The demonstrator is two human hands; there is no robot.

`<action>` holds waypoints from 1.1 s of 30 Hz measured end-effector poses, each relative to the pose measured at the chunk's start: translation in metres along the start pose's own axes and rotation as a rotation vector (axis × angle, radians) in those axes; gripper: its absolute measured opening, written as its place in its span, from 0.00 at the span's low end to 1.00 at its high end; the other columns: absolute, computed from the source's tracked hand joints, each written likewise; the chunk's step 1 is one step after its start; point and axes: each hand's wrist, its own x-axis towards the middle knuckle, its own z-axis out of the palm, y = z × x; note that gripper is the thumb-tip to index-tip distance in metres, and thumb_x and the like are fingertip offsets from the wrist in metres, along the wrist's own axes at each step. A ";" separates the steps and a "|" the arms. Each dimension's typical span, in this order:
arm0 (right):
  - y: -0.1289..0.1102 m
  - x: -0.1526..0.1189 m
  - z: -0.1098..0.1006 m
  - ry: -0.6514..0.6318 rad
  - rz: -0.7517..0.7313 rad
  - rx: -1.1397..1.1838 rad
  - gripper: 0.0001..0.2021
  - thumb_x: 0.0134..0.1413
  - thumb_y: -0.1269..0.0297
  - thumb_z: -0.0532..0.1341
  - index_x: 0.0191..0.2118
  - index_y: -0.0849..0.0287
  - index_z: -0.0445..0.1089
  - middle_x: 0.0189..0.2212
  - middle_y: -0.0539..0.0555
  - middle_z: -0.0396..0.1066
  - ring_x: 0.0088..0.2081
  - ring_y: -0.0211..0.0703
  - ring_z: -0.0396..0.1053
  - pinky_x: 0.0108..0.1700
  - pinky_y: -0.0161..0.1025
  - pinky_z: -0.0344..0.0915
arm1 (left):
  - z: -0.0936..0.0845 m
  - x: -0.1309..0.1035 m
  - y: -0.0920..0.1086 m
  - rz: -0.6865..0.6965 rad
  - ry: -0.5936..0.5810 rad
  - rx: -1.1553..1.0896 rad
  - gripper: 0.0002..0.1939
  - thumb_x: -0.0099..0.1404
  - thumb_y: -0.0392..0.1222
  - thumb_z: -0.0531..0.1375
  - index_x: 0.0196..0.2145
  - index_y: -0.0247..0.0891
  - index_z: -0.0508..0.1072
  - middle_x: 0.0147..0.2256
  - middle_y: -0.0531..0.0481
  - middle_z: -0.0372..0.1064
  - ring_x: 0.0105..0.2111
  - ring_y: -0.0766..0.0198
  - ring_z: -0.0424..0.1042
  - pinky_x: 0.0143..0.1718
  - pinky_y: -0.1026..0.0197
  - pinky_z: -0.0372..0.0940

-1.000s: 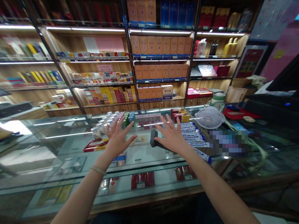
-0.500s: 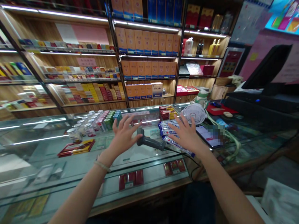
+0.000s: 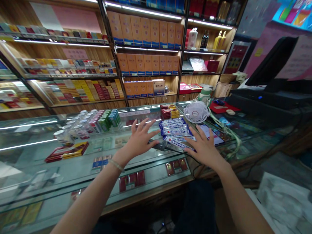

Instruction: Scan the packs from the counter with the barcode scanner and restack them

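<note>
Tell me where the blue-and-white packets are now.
In the head view, the blue-and-white packets lie just right of centre on the glass counter, between the left hand and right hand, near the white fan.

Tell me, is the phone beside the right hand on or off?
On: the phone shows a lit, pale violet display beside the spread right hand.

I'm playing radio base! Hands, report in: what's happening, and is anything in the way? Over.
Left hand and right hand open, apparently empty. Blue packets on the counter, partly behind right hand. Grey scanner partly hidden behind left hand.
</note>
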 end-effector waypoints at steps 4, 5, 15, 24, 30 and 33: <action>0.000 -0.013 0.007 -0.003 0.045 -0.007 0.18 0.66 0.48 0.58 0.54 0.46 0.76 0.71 0.59 0.56 0.72 0.64 0.47 0.68 0.75 0.36 | 0.005 0.002 0.005 0.036 -0.034 -0.011 0.22 0.70 0.57 0.58 0.60 0.57 0.72 0.72 0.49 0.51 0.71 0.41 0.47 0.69 0.27 0.28; 0.001 -0.016 0.009 0.003 0.052 -0.004 0.17 0.67 0.48 0.57 0.53 0.46 0.76 0.70 0.58 0.57 0.72 0.64 0.48 0.67 0.76 0.35 | 0.006 0.003 0.006 0.040 -0.047 -0.015 0.22 0.70 0.57 0.59 0.59 0.57 0.72 0.72 0.49 0.51 0.71 0.41 0.48 0.69 0.27 0.30; -0.003 -0.016 0.018 0.084 0.102 0.030 0.15 0.66 0.49 0.58 0.47 0.48 0.79 0.68 0.57 0.61 0.70 0.61 0.52 0.68 0.74 0.31 | 0.016 0.033 0.016 0.073 -0.103 -0.082 0.20 0.71 0.58 0.57 0.57 0.58 0.75 0.70 0.50 0.56 0.70 0.41 0.49 0.68 0.25 0.34; -0.003 -0.010 0.022 0.075 0.103 0.044 0.11 0.65 0.55 0.61 0.43 0.49 0.80 0.67 0.57 0.63 0.70 0.62 0.51 0.67 0.75 0.33 | 0.029 0.069 0.024 0.154 -0.233 -0.058 0.15 0.62 0.54 0.67 0.47 0.54 0.81 0.69 0.48 0.58 0.70 0.38 0.47 0.68 0.24 0.31; 0.001 -0.003 0.020 0.082 0.098 0.036 0.09 0.63 0.60 0.61 0.40 0.52 0.79 0.67 0.58 0.64 0.69 0.64 0.52 0.66 0.76 0.36 | 0.029 0.077 0.031 0.174 -0.274 -0.047 0.10 0.59 0.50 0.70 0.40 0.51 0.83 0.68 0.50 0.59 0.71 0.38 0.46 0.68 0.24 0.29; 0.004 0.000 0.022 0.074 0.102 0.032 0.08 0.63 0.60 0.61 0.39 0.52 0.78 0.67 0.58 0.64 0.69 0.64 0.52 0.66 0.76 0.37 | 0.027 0.078 0.034 0.156 -0.278 -0.065 0.07 0.59 0.47 0.71 0.36 0.50 0.84 0.67 0.51 0.61 0.71 0.38 0.47 0.68 0.25 0.29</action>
